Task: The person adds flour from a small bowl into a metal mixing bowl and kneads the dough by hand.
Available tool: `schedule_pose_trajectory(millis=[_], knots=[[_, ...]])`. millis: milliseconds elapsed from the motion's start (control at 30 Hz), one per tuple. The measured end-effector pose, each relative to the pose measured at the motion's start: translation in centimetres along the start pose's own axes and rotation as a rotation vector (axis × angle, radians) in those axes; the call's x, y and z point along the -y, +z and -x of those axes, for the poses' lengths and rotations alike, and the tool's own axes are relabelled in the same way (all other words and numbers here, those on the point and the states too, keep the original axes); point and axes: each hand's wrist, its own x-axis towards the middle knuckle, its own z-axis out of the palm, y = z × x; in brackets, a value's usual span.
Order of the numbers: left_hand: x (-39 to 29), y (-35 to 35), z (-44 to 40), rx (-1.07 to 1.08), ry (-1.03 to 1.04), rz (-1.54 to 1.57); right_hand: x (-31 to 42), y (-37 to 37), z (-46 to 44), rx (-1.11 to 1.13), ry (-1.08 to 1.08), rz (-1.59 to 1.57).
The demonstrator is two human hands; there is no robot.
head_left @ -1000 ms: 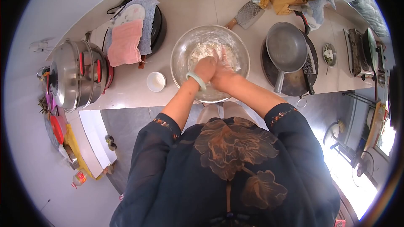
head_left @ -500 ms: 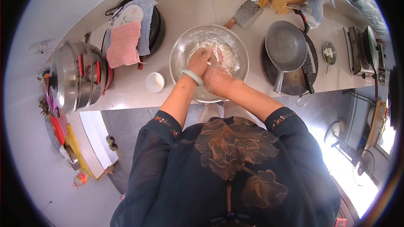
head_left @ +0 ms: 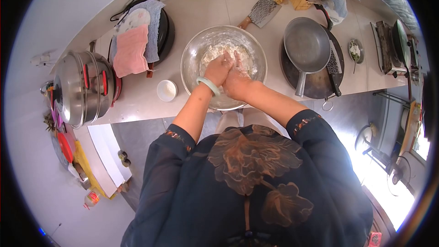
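A wide metal bowl [head_left: 192, 78] sits near the counter's front edge, holding a shaggy, floury dough [head_left: 214, 54]. Both of my hands are inside it, pressed together over the dough. My left hand [head_left: 218, 69], with a pale green bangle [head_left: 208, 85] on its wrist, curls its fingers against the right hand; whatever lies between them is hidden. Coated in flour, my right hand [head_left: 236, 83] stretches its fingers forward to the dough. Left of the bowl stands a small white bowl [head_left: 167, 90] with some white stuff inside.
A cleaver [head_left: 263, 13] lies behind the bowl. To the right, a grey pan [head_left: 307, 45] and a black-handled knife [head_left: 334, 71] rest on a dark round board. A steamer pot [head_left: 77, 89] and a cloth-covered dark pan [head_left: 167, 32] stand left. A small dish [head_left: 356, 48] lies far right.
My hands have shifted slightly within the bowl, and the right fingers show more stretched out over the dough. The whole view has moved a little.
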Motion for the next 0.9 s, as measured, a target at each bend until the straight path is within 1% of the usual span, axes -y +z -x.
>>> schedule_pose_trajectory(millis=[100,167,200,300,400,467,500,600,700,800,900], knots=[[-4.2,0.4,2.2,-0.026,0.004,-0.292,-0.8,0.6,0.4,-0.111,-0.064,-0.039],[-0.8,0.8,0.7,-0.055,0.070,-0.134,-1.2,1.4,0.4,-0.119,-0.123,0.037],[-1.0,0.7,0.5,-0.068,0.105,-0.055,-1.2,1.6,0.3,-0.109,-0.155,0.098],[-2.0,-1.5,0.1,0.389,-0.075,0.078,-1.3,1.7,0.4,0.038,-0.202,0.071],[-1.9,-1.8,0.8,0.394,-0.142,0.407,-1.9,-1.4,1.4,-0.050,-0.336,-0.152],[-2.6,-1.6,1.4,0.337,-0.186,0.477,-2.4,1.8,0.6,-0.189,-0.391,-0.302],[-2.9,-1.4,1.7,0.309,-0.211,0.514,-2.2,2.2,0.4,-0.257,-0.417,-0.379],[-1.5,0.2,1.2,0.131,-0.152,0.493,-2.4,2.1,0.4,-0.149,-0.372,-0.270],[-1.4,1.1,1.7,0.107,-0.243,0.488,-1.5,1.0,1.7,-0.179,-0.319,-0.163],[-1.9,0.9,1.5,0.045,-0.204,0.207,-1.1,2.0,1.1,0.010,-0.295,-0.283],[-1.0,1.0,0.3,0.018,-0.291,0.322,-1.1,0.9,1.3,-0.177,-0.332,-0.104]])
